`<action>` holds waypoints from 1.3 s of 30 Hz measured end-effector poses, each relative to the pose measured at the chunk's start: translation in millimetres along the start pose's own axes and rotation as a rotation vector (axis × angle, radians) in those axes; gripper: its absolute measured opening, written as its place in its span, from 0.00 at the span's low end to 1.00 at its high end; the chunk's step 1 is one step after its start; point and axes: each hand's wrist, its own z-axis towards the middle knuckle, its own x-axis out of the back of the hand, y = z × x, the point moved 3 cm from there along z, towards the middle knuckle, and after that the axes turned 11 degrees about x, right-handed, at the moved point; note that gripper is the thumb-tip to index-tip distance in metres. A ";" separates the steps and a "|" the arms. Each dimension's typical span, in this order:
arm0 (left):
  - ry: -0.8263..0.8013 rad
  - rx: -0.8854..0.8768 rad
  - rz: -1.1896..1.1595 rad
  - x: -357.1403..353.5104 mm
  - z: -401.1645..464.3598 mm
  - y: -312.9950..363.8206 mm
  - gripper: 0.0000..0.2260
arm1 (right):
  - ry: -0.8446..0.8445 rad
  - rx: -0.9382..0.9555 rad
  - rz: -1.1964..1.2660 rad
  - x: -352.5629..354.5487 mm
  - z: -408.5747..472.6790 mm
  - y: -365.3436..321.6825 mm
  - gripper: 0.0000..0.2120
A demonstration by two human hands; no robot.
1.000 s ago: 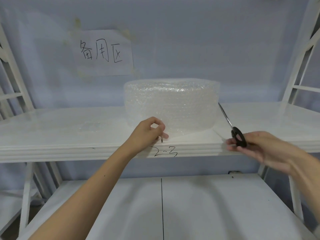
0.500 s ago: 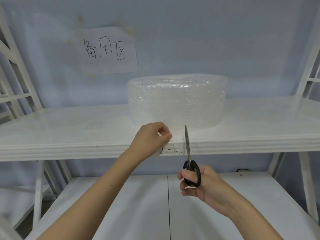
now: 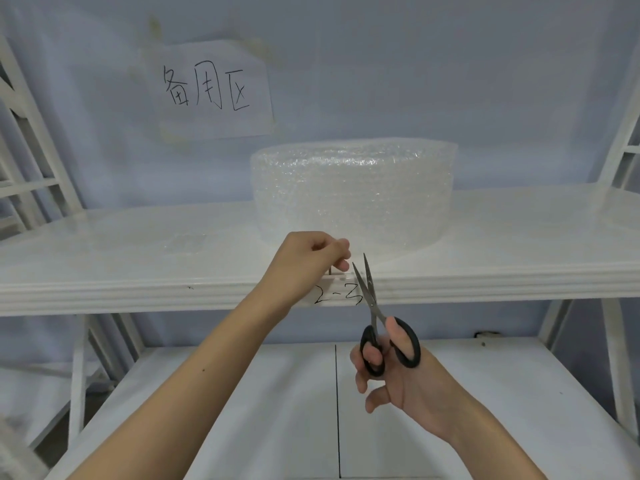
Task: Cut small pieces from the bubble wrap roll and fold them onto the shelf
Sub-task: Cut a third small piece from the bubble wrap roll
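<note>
One clear, squat bubble wrap roll [image 3: 353, 192]

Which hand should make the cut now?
Right. The right hand holds the scissors, blades parted at the shelf edge, while the left hand pinches the bubble wrap sheet.

Bubble wrap roll [image 3: 353, 192] sits on upper shelf [image 3: 138, 258], centre-right, w/ paper sign [image 3: 211, 91] on wall behind, up and to the left. Left hand [image 3: 308, 261] at shelf's front edge, just in front of roll. Scissors [image 3: 375, 317] immediately right of it, blades up across the edge, handles in right hand [image 3: 398, 379] below, over lower shelf [image 3: 242, 410].
</note>
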 end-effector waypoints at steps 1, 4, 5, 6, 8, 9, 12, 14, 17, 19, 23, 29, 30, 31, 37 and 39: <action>-0.002 0.005 0.000 -0.4 -2.2 -0.3 0.12 | -0.008 0.005 -0.007 -0.8 1.5 -1.0 0.30; -0.017 0.030 0.003 -1.0 -7.7 -4.8 0.12 | -0.029 0.010 -0.043 -2.5 6.3 -3.0 0.28; -0.027 0.038 0.003 -1.4 -9.3 -6.7 0.12 | -0.032 0.009 -0.055 -2.8 8.1 -3.4 0.27; -0.039 0.042 0.004 -1.8 -10.8 -8.4 0.12 | -0.034 0.008 -0.066 -3.0 10.2 -3.9 0.26; -0.059 0.038 0.028 -2.6 -13.3 -11.3 0.11 | -0.037 0.006 -0.086 -3.3 14.5 -5.5 0.26; -0.067 0.031 0.047 -2.9 -14.2 -12.3 0.11 | -0.039 0.009 -0.102 -3.3 16.4 -6.5 0.26; -0.082 0.019 0.042 -2.5 -13.7 -16.1 0.11 | -0.050 0.031 -0.161 -1.1 20.4 -10.6 0.25; -0.092 0.022 0.008 -1.6 -12.4 -18.3 0.10 | -0.055 0.051 -0.197 1.2 22.3 -14.0 0.24; -0.086 0.014 -0.006 -1.8 -11.1 -19.8 0.10 | -0.050 0.072 -0.253 4.4 25.2 -19.0 0.23; -0.074 0.004 -0.010 -2.0 -10.7 -20.6 0.10 | -0.047 0.077 -0.269 5.4 27.2 -21.0 0.21; -0.054 -0.022 -0.021 -3.1 -11.7 -22.2 0.10 | -0.048 0.073 -0.256 5.0 28.2 -19.6 0.21; -0.033 -0.032 -0.065 -4.6 -12.2 -26.3 0.10 | -0.055 0.065 -0.223 5.9 27.7 -14.6 0.23; -0.033 -0.031 -0.067 -4.6 -12.0 -26.9 0.10 | -0.059 0.067 -0.217 6.4 27.8 -14.7 0.23; -0.033 -0.029 -0.070 -4.5 -11.9 -26.8 0.09 | -0.061 0.067 -0.212 6.7 28.1 -14.9 0.23; -0.038 -0.035 -0.123 -5.9 -12.4 -23.3 0.09 | -0.053 0.048 -0.210 8.7 29.4 -12.3 0.23; -0.037 -0.034 -0.123 -6.1 -12.0 -24.7 0.09 | -0.043 0.049 -0.196 10.6 29.5 -12.7 0.23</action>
